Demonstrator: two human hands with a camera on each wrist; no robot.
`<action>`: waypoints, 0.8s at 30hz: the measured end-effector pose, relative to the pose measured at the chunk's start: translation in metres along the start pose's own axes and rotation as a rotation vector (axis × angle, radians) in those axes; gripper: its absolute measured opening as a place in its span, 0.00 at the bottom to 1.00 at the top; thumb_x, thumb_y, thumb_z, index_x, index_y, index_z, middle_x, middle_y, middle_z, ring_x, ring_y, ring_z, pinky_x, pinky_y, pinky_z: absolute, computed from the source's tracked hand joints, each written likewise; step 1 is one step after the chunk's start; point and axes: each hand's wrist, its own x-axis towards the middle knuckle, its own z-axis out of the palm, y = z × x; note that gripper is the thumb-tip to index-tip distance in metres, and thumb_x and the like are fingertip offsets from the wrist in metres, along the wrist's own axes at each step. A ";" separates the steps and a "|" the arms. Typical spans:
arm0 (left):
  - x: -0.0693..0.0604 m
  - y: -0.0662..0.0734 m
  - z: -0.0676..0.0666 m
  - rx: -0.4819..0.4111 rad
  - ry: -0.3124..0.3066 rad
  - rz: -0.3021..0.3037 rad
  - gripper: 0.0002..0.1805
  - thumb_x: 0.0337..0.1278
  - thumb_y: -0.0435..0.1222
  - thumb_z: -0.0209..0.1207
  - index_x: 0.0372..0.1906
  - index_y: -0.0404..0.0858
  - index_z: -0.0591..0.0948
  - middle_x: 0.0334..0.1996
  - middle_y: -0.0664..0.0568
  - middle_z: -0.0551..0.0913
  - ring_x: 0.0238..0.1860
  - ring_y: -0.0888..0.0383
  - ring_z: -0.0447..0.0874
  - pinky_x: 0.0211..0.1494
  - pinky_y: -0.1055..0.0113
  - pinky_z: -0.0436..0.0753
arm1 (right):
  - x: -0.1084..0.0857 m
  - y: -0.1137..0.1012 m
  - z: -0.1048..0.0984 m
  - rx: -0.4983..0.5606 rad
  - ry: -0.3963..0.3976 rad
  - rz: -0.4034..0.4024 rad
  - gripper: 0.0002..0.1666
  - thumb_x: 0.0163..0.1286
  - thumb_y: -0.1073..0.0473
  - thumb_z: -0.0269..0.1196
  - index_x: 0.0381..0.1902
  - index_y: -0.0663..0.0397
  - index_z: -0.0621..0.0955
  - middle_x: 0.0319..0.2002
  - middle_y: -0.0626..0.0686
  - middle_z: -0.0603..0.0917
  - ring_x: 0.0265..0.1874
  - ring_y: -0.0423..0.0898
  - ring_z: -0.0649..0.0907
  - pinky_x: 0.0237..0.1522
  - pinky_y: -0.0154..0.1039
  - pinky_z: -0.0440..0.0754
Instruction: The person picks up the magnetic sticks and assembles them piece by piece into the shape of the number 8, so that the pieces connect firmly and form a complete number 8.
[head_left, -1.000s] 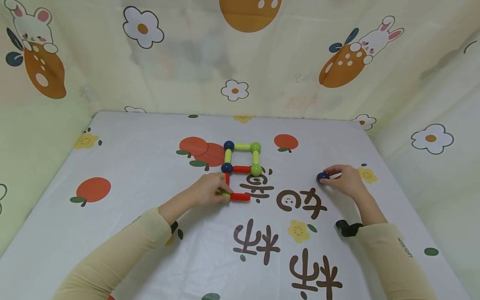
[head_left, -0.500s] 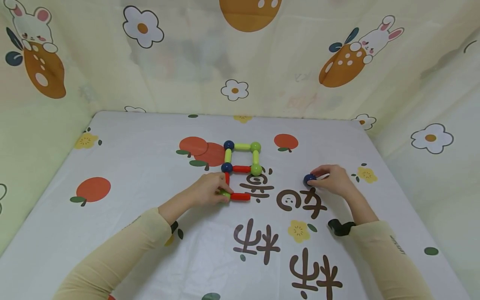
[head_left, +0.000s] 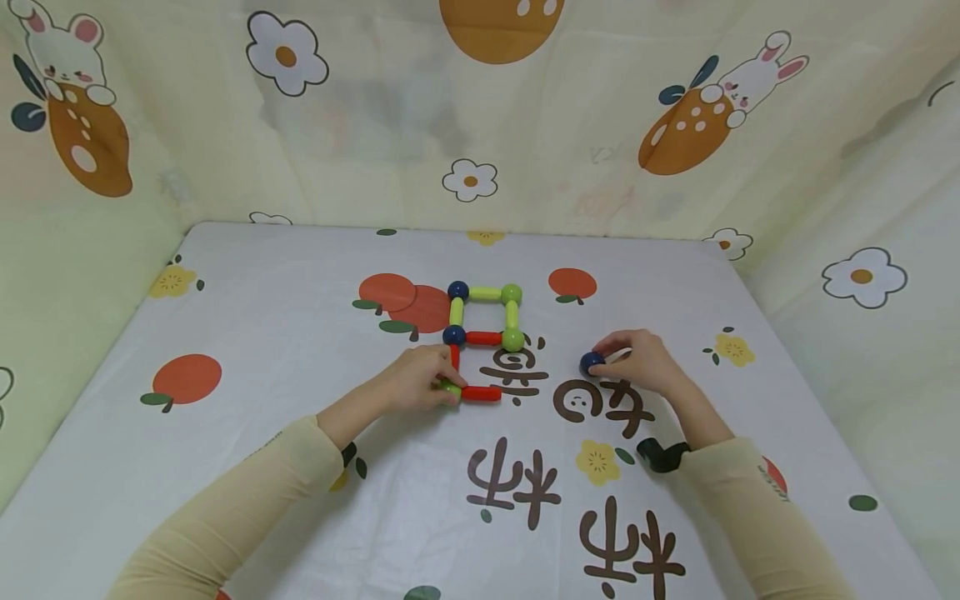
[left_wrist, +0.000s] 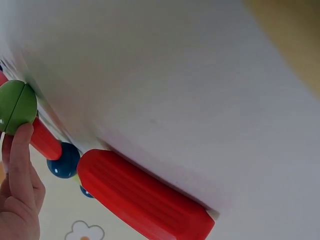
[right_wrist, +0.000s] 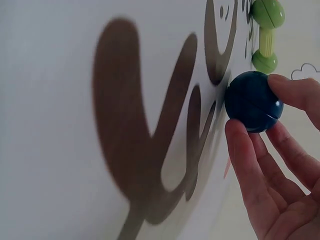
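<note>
A square of magnetic rods and balls lies on the table: a lime rod at the far side, a red rod at the near side, with blue and green balls at the corners. From its near-left blue ball another red rod runs toward a green ball, which my left hand pinches. A further red rod extends right from that green ball, its right end bare. My right hand holds a loose blue ball between thumb and fingers, right of the square.
The table has a white cloth printed with fruit, flowers and brown characters. Patterned fabric hangs behind and at both sides. A black strap piece sits at the right cuff.
My right hand has carried the blue ball leftward, closer to the rods. My left hand and the joined pieces stay where they were.
</note>
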 end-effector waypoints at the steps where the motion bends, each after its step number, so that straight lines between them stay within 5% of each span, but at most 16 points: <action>1: 0.000 0.000 0.000 -0.001 0.000 -0.001 0.14 0.43 0.37 0.69 0.40 0.39 0.86 0.25 0.53 0.72 0.30 0.59 0.69 0.30 0.72 0.69 | 0.000 -0.001 0.001 0.005 -0.002 -0.007 0.22 0.54 0.54 0.69 0.43 0.62 0.80 0.42 0.62 0.80 0.36 0.53 0.80 0.33 0.40 0.79; 24: 0.001 -0.001 0.001 0.010 0.008 0.021 0.14 0.43 0.37 0.69 0.39 0.39 0.86 0.25 0.54 0.72 0.29 0.61 0.68 0.29 0.73 0.68 | 0.007 -0.033 0.031 0.097 -0.097 -0.064 0.20 0.50 0.56 0.71 0.41 0.59 0.81 0.37 0.55 0.82 0.30 0.46 0.81 0.33 0.37 0.77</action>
